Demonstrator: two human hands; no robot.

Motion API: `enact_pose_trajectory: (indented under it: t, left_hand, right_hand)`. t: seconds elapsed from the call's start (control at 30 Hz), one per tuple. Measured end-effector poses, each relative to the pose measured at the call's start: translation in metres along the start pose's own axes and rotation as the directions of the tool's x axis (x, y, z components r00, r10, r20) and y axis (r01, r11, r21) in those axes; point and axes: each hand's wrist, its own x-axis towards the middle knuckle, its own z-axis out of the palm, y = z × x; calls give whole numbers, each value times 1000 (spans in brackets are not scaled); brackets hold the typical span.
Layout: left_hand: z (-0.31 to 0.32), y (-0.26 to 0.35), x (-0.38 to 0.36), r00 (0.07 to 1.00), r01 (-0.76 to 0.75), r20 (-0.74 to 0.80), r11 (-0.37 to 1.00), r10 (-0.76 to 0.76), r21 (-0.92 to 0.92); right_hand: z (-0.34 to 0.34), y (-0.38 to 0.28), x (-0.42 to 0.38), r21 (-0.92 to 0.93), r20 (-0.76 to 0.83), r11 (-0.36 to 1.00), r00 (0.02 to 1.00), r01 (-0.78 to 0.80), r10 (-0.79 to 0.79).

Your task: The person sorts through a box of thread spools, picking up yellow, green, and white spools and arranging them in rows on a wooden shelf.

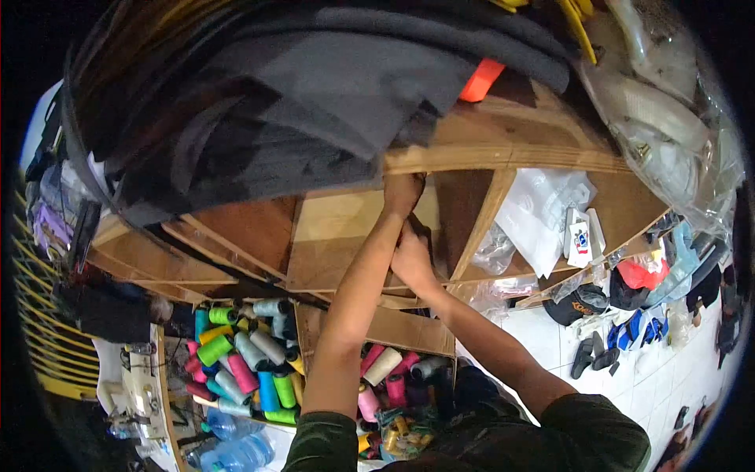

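My left hand [402, 193] is up at the front edge of the wooden shelf [503, 156], just below the hanging corner of the dark grey fabric [299, 86]. Its fingers look curled; what they hold, if anything, is hidden. Just beneath it, close to the left wrist, is my right hand [412, 258], in front of the open compartment. The right fingers are bent and closed, with their tips out of sight. Something dark shows beside them, but I cannot make out whether it is held.
Clear plastic bags [543, 212] and a small white box [579, 238] fill the right compartment. Below left are colourful thread spools [244, 358], a sewing machine [140, 385] and water bottles [236, 448]. An orange piece [481, 80] lies on top. Sandals [586, 355] lie on the tiled floor.
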Motion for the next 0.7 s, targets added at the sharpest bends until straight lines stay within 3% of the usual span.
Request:
enact_pose_trajectory:
  t: [0.07, 0.1, 0.13, 0.2, 0.27, 0.3, 0.33, 0.37, 0.4, 0.43, 0.47, 0.5, 0.6, 0.7]
  left_hand:
    - [-18, 4, -6, 1000, 14, -13, 1000, -13, 21]
    - [-46, 31, -9, 984, 153, 88, 987, -156, 48]
    - [-63, 40, -19, 981, 162, 94, 985, -167, 57]
    - [-98, 49, -50, 972, 205, 107, 977, -211, 66]
    - [-142, 65, -95, 975, 144, 178, 988, -131, -61]
    - [-173, 91, -122, 962, 190, 219, 976, -163, -109]
    - [-197, 105, -149, 947, 226, 241, 974, -214, -23]
    - [-224, 125, -174, 933, 229, 279, 973, -227, 25]
    - [-243, 137, -200, 923, 249, 298, 968, -243, 16]
    - [-261, 153, -224, 897, 313, 306, 947, -318, 69]
    - [-274, 158, -256, 901, 307, 299, 949, -314, 72]
    - [-284, 172, -281, 865, 390, 310, 917, -394, 79]
    - [-299, 219, -358, 784, 569, 233, 816, -576, 103]
    - [-285, 249, -422, 707, 687, 191, 725, -680, 39]
  right_hand:
    - [-1, -1, 3, 16, 99, 998, 993, -66, 64]
    - [6, 7, 5, 27, 66, 998, 996, -63, 61]
    - [11, 13, 3, 44, -2, 999, 1000, 25, -25]
    - [5, 5, 5, -16, 120, 999, 992, -36, 38]
    - [6, 12, 6, 29, 89, 996, 992, 83, -86]
    - [8, 12, 4, -50, 6, 987, 989, 151, -151]
    - [0, 5, 2, 91, 60, 984, 985, 153, -159]
    - [-4, 0, -2, 118, 134, 993, 990, 19, -35]
    - [2, 6, 5, -141, 118, 989, 993, 47, -31]
    - [10, 22, 6, 9, 4, 980, 980, 196, -197]
    - [5, 12, -3, 69, 61, 996, 996, 57, -61]
    - [4, 20, -2, 188, 124, 968, 974, 163, -188]
    - [0, 10, -27, 510, 173, 844, 941, 166, -290]
    - [-37, -40, -79, 474, 525, 880, 790, 37, -316]
